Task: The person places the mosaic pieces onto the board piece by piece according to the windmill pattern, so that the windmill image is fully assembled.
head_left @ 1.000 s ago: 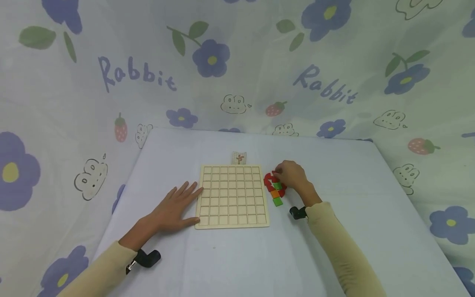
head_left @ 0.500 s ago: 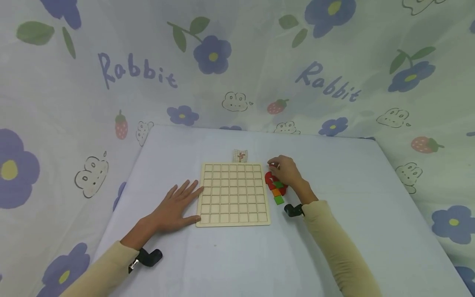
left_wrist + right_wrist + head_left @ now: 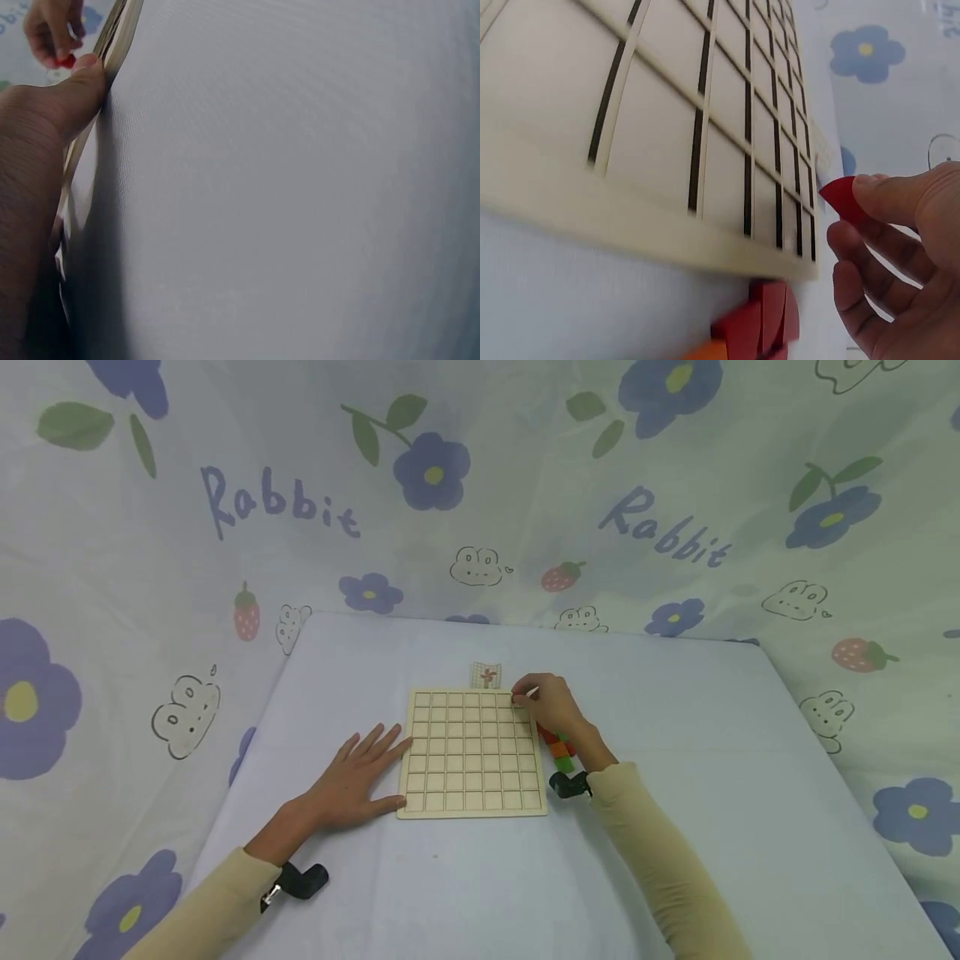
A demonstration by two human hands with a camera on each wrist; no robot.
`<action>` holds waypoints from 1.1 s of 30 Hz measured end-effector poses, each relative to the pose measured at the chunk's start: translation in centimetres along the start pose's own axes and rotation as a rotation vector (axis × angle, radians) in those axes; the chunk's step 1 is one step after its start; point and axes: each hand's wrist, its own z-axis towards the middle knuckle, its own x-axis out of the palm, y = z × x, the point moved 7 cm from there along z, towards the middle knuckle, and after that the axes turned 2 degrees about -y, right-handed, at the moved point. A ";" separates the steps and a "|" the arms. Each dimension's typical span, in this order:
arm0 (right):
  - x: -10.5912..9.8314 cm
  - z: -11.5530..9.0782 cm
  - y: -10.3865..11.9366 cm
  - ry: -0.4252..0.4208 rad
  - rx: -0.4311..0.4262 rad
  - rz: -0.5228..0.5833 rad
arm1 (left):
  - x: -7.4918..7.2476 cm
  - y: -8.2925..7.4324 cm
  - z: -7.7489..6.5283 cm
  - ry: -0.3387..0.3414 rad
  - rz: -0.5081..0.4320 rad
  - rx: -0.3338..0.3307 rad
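Note:
A wooden grid board (image 3: 472, 752) lies flat on the white table. My right hand (image 3: 553, 703) is over its far right corner. In the right wrist view a red piece with a curved edge (image 3: 841, 196) is pinched between that hand's thumb and fingers. My left hand (image 3: 352, 785) lies spread at the board's left side, thumb and fingertips touching the edge. Beside the board's right edge is a pile of red pieces (image 3: 765, 319), an orange piece (image 3: 558, 749) and a green piece (image 3: 564, 764), partly hidden under my right hand and wrist.
A small patterned card (image 3: 486, 676) with a red figure lies just past the board's far edge. White cloth (image 3: 712, 760) covers the table. A printed curtain (image 3: 480, 510) hangs behind and at both sides.
My right hand has lifted a red piece from the pile and carried it left, to above the board's far right corner. My left hand stays where it was.

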 end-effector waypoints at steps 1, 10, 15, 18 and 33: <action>0.2 0.1 0.2 0.006 -0.003 0.020 | 0.0 0.0 0.0 -0.002 0.003 0.002; 2.5 0.8 2.2 0.070 -0.044 0.108 | 0.2 -0.2 0.1 -0.008 0.005 0.014; 4.0 1.0 2.7 0.099 -0.047 0.111 | 0.2 -0.2 0.1 -0.023 0.015 0.017; 4.7 1.2 2.9 0.109 -0.056 0.098 | 0.5 0.0 0.0 -0.016 0.025 0.008; 5.9 1.1 3.7 0.147 -0.070 -0.077 | 0.3 0.0 0.0 -0.015 0.038 -0.005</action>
